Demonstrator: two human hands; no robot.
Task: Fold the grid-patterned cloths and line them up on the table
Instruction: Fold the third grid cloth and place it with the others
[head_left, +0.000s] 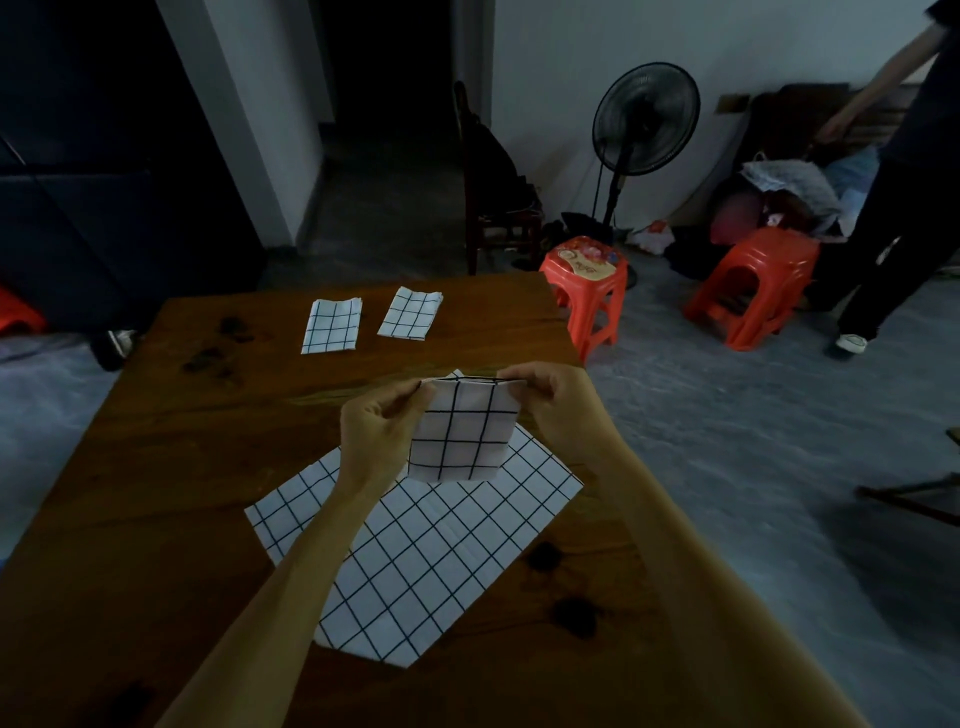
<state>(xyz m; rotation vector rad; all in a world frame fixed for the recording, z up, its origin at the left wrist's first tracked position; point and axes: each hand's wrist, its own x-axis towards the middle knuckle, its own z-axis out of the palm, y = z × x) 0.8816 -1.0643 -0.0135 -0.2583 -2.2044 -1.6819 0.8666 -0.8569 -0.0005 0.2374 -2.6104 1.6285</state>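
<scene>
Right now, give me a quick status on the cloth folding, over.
Both hands, left hand and right hand, pinch the folded cloth above the table. Two folded cloths lined up; unfolded cloth waits. Nothing in the way.

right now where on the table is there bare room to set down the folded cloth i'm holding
Bare wood lies right of the two small folded grid cloths, up to the brown wooden table's far right corner, and left of them. The near middle is crowded by the large flat grid cloth.
</scene>
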